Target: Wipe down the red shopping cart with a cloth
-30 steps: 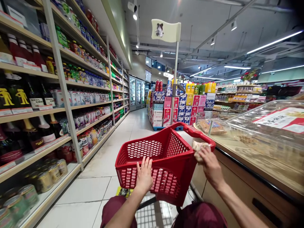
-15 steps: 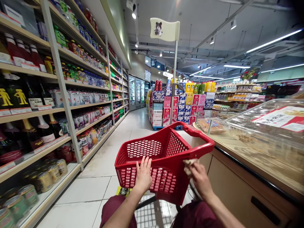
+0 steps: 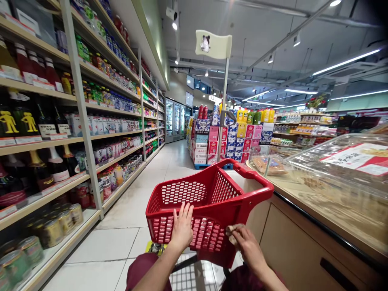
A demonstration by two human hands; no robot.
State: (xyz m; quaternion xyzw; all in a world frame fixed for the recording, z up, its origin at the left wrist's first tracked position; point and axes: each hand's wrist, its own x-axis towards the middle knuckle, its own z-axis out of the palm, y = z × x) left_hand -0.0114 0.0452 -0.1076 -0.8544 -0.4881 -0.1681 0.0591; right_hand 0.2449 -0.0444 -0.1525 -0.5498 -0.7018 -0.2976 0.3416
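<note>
A red plastic shopping cart with perforated basket walls and a curved handle stands right in front of my knees. My left hand lies with its fingers stretched out against the near side of the basket, the fingertips close to the rim. In my right hand is a crumpled, dirty beige cloth, pinched in the fingers. The cloth touches the cart's near side toward the handle end, below the rim. My palm hides part of the cloth.
Shelves of bottles and cans run along the left. At right is a wooden counter holding clear plastic food packs. Stacked drink boxes and a flag on a pole rise beyond the cart. Tiled floor lies between.
My right hand has moved down and left with the cloth, from just under the handle joint to lower on the cart's side. My left hand stays against the basket.
</note>
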